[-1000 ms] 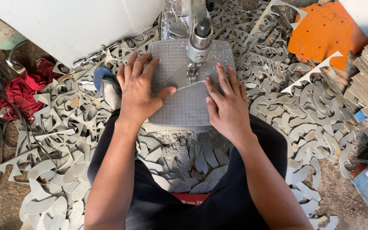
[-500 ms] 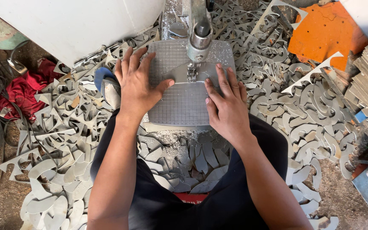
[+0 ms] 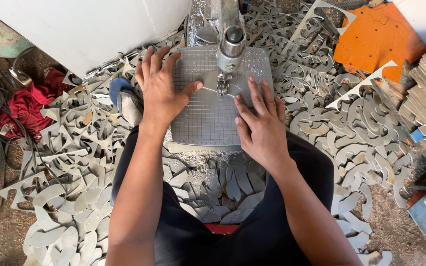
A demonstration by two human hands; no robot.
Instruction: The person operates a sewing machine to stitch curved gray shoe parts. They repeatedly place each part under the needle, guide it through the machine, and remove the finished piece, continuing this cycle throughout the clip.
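Saw table (image 3: 208, 128): grey sheet (image 3: 213, 81) btwn flat hands (image 3: 161, 91).

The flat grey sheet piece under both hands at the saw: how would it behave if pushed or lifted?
The flat grey sheet piece probably stays stiff: it lies flat under the left hand and right hand. Thin, so likely light. It probably slides easily on the gridded grey saw table.

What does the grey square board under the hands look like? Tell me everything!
The grey board is flat and squarish with rounded corners, covered in a fine grid of lines. It looks like thin sheet material, dusty at the edges. It lies level under the saw head. The left hand and right hand press flat on it. Grey curved offcuts surround it.
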